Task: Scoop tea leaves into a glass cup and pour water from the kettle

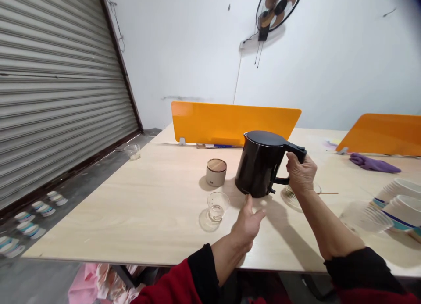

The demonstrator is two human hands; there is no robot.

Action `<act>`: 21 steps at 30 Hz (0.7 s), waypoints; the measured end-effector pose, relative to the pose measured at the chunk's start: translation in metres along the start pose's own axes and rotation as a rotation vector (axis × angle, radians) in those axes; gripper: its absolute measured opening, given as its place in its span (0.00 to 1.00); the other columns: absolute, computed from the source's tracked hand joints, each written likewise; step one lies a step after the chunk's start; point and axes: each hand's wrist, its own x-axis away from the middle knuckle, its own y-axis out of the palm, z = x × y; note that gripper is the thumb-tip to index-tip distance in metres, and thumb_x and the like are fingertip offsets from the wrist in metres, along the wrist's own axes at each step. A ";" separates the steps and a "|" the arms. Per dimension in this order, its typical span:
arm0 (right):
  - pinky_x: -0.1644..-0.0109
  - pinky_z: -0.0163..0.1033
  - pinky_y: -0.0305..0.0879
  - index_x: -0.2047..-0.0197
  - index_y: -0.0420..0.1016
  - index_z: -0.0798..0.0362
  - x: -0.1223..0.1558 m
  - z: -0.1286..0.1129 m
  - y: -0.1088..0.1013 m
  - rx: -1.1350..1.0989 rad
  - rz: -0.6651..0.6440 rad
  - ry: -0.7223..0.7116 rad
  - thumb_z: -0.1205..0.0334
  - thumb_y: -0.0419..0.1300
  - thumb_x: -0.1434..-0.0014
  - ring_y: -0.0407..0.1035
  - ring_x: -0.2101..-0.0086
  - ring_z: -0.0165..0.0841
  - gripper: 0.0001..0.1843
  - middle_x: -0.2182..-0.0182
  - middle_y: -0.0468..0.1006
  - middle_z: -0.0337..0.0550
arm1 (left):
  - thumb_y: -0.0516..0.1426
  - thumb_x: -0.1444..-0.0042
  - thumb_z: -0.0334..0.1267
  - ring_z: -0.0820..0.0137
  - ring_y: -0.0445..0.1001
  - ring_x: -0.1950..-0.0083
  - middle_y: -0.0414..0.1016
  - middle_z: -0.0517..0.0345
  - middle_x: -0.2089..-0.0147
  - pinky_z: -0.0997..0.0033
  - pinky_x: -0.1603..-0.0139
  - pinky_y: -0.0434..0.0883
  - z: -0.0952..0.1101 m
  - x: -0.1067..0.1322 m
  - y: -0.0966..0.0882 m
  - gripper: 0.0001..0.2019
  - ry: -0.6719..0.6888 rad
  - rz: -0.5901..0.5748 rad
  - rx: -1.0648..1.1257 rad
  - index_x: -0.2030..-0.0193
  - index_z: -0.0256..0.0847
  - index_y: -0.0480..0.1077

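A black electric kettle (259,163) is tilted slightly above the wooden table (148,207), its lid closed. My right hand (301,172) grips the kettle's handle on its right side. My left hand (248,223) is open just below the kettle's base, fingers touching or nearly touching its lower edge. A small clear glass (217,206) stands on the table just left of my left hand. Behind the glass sits a beige canister with a wooden lid (216,172). A glass dish (292,195) lies partly hidden behind my right wrist.
Orange divider panels (230,122) stand at the table's back. Stacked paper cups and clear plastic cups (388,207) lie at the right edge. A purple cloth (373,163) lies far right. Another glass (132,151) sits at the far left corner. Cups lie on the floor (29,220) near a roller shutter.
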 end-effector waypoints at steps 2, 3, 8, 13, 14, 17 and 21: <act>0.80 0.34 0.52 0.65 0.73 0.51 -0.005 0.007 0.002 -0.016 -0.007 0.015 0.43 0.72 0.50 0.53 0.81 0.25 0.22 0.82 0.61 0.25 | 0.66 0.46 0.50 0.48 0.55 0.23 0.58 0.42 0.23 0.50 0.25 0.55 0.004 0.006 0.001 0.52 -0.026 -0.005 -0.052 0.21 0.40 0.46; 0.80 0.34 0.52 0.65 0.73 0.51 -0.007 0.009 0.002 -0.023 -0.017 0.019 0.43 0.72 0.50 0.53 0.82 0.25 0.22 0.82 0.61 0.25 | 0.66 0.45 0.50 0.47 0.60 0.25 0.62 0.41 0.26 0.48 0.27 0.58 0.007 0.010 0.001 0.51 -0.045 -0.026 -0.078 0.21 0.40 0.47; 0.81 0.34 0.53 0.69 0.69 0.49 -0.012 0.013 0.000 -0.068 -0.069 0.028 0.42 0.72 0.50 0.55 0.82 0.25 0.23 0.83 0.62 0.27 | 0.63 0.37 0.48 0.50 0.70 0.33 0.72 0.39 0.34 0.50 0.36 0.70 0.026 0.037 -0.004 0.34 -0.024 -0.308 -0.147 0.27 0.41 0.61; 0.81 0.32 0.54 0.67 0.70 0.49 -0.012 0.013 0.000 -0.097 -0.109 0.037 0.42 0.73 0.51 0.56 0.82 0.25 0.23 0.82 0.62 0.27 | 0.60 0.32 0.45 0.60 0.76 0.45 0.73 0.48 0.39 0.51 0.45 0.77 0.036 0.070 -0.016 0.19 0.021 -0.395 -0.155 0.39 0.41 0.70; 0.80 0.32 0.54 0.66 0.70 0.50 -0.013 0.014 0.000 -0.091 -0.116 0.034 0.41 0.72 0.51 0.56 0.82 0.25 0.24 0.82 0.62 0.26 | 0.60 0.32 0.45 0.60 0.76 0.45 0.73 0.48 0.39 0.51 0.45 0.77 0.038 0.077 -0.021 0.19 0.028 -0.406 -0.156 0.39 0.41 0.70; 0.78 0.33 0.59 0.64 0.70 0.50 -0.017 0.016 0.001 -0.016 -0.114 0.011 0.40 0.70 0.48 0.58 0.81 0.26 0.24 0.81 0.64 0.27 | 0.60 0.32 0.46 0.60 0.76 0.45 0.73 0.48 0.39 0.52 0.45 0.77 0.050 0.098 -0.043 0.18 0.057 -0.424 -0.163 0.40 0.41 0.70; 0.62 0.45 0.74 0.50 0.71 0.52 -0.004 0.010 -0.008 0.267 -0.070 -0.052 0.38 0.65 0.43 0.72 0.67 0.36 0.28 0.66 0.76 0.40 | 0.64 0.38 0.49 0.59 0.81 0.51 0.82 0.46 0.50 0.55 0.49 0.78 0.070 0.118 -0.093 0.20 0.180 -0.319 -0.200 0.43 0.42 0.77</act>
